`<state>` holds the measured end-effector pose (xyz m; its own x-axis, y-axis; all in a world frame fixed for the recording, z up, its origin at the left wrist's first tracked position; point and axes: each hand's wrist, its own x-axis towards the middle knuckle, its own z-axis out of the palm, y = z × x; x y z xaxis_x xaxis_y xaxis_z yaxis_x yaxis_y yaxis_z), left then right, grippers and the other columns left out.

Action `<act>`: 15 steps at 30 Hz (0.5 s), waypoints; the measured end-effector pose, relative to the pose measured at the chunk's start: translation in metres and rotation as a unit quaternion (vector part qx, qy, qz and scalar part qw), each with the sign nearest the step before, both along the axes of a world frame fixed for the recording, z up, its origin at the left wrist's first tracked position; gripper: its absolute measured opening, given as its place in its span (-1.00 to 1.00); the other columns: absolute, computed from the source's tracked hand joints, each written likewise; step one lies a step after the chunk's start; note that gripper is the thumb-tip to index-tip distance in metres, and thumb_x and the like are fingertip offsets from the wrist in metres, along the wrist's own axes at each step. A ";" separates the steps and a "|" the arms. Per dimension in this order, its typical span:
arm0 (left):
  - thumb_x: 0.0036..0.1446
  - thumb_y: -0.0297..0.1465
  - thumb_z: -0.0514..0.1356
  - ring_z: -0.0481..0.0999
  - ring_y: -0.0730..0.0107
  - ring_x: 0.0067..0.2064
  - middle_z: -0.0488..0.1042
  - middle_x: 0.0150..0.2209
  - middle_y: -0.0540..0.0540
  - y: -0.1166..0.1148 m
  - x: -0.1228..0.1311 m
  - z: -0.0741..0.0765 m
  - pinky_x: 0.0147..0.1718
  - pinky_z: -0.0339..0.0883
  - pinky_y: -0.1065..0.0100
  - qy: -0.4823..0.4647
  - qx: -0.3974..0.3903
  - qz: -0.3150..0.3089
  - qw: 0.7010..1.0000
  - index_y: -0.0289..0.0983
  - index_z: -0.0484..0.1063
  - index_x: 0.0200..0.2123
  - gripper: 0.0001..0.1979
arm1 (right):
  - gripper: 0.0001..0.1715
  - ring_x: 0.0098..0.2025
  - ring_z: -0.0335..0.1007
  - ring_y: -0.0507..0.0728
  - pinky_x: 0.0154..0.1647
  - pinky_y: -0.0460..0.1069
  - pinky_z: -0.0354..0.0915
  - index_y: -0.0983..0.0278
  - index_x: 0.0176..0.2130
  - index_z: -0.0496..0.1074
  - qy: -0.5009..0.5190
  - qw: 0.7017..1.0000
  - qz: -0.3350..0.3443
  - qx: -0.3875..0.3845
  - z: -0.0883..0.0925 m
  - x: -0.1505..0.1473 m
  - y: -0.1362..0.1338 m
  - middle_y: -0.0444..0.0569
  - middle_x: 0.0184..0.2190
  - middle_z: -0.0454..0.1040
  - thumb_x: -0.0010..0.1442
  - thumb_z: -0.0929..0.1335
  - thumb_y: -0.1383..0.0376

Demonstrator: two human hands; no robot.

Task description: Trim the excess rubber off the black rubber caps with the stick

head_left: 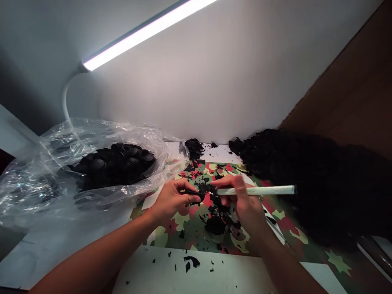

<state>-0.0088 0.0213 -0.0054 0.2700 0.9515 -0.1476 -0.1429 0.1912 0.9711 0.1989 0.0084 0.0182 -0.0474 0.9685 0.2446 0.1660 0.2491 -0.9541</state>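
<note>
My left hand (174,198) pinches a small black rubber-like part (196,195) between thumb and fingers, above the middle of a patterned sheet (171,232). Just to its right, my right hand (245,200) grips a tool with a long whitish handle (269,190). The handle sticks out to the right, and its working tip points left toward the black part; the tip is too small and dark to make out. Beneath both hands lie many black scraps, with a larger dark round piece (215,225) among them.
On the left, an open clear plastic bag (131,126) holds a heap of black round parts (122,161). A big black pile (306,175) spreads on the right beside brown cardboard (352,81). A lit lamp (147,36) hangs overhead. Loose trimmings (192,261) dot the white front surface.
</note>
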 end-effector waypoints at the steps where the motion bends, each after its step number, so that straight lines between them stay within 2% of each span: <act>1: -0.16 -0.35 0.51 0.43 0.50 -0.66 0.51 -0.56 0.03 0.001 -0.001 -0.001 -0.68 0.25 0.44 -0.002 -0.007 -0.005 1.000 -0.29 0.52 -0.47 -0.75 | -0.46 -0.52 0.43 0.09 -0.48 -0.01 0.37 0.20 -0.19 0.61 0.010 1.000 0.021 -0.021 -0.001 -0.003 -0.002 -0.05 -0.47 0.53 0.38 0.25 -0.10; 3: -0.12 -0.36 0.50 0.47 0.45 -0.65 0.54 -0.56 0.01 0.002 -0.003 -0.001 -0.66 0.26 0.43 -0.003 -0.017 -0.016 1.000 -0.29 0.51 -0.45 -0.76 | -0.70 -0.40 0.55 0.14 -0.38 0.00 0.44 0.20 -0.17 0.56 0.023 0.998 0.057 -0.033 -0.004 -0.007 -0.004 -0.04 -0.36 0.60 0.26 0.44 0.04; 5: -0.10 -0.36 0.49 0.50 0.42 -0.64 0.55 -0.56 -0.01 0.002 -0.004 0.000 -0.64 0.28 0.43 -0.004 -0.023 -0.027 0.999 -0.28 0.51 -0.44 -0.77 | -0.81 -0.30 0.58 0.16 -0.33 0.00 0.46 0.21 -0.28 0.52 0.021 0.996 0.080 -0.021 -0.006 -0.009 -0.005 -0.01 -0.26 0.62 0.20 0.49 0.15; 8: -0.06 -0.35 0.47 0.52 0.39 -0.62 0.53 -0.59 0.00 0.002 -0.006 0.004 -0.61 0.30 0.41 0.009 -0.019 -0.045 0.999 -0.29 0.52 -0.43 -0.79 | -0.82 -0.19 0.57 0.16 -0.24 0.00 0.44 0.22 -0.41 0.49 -0.025 0.994 0.109 0.006 -0.007 -0.011 -0.007 0.01 -0.12 0.62 0.24 0.45 0.25; 11: -0.06 -0.34 0.47 0.49 0.43 -0.62 0.50 -0.59 0.01 0.002 -0.007 0.006 -0.60 0.30 0.41 0.034 -0.004 -0.055 0.998 -0.30 0.54 -0.43 -0.79 | -0.83 -0.09 0.56 0.18 -0.10 0.04 0.41 0.22 -0.39 0.49 -0.081 0.988 0.130 0.021 -0.005 -0.010 -0.009 -0.01 -0.09 0.63 0.27 0.40 0.32; 15: -0.08 -0.34 0.47 0.48 0.44 -0.62 0.48 -0.59 0.03 0.003 -0.010 0.006 -0.60 0.27 0.43 0.046 -0.011 -0.061 0.997 -0.30 0.53 -0.43 -0.78 | -0.83 -0.11 0.56 0.16 -0.12 0.02 0.40 0.21 -0.38 0.44 -0.117 0.983 0.139 0.022 -0.004 -0.008 -0.008 -0.04 -0.07 0.63 0.29 0.37 0.34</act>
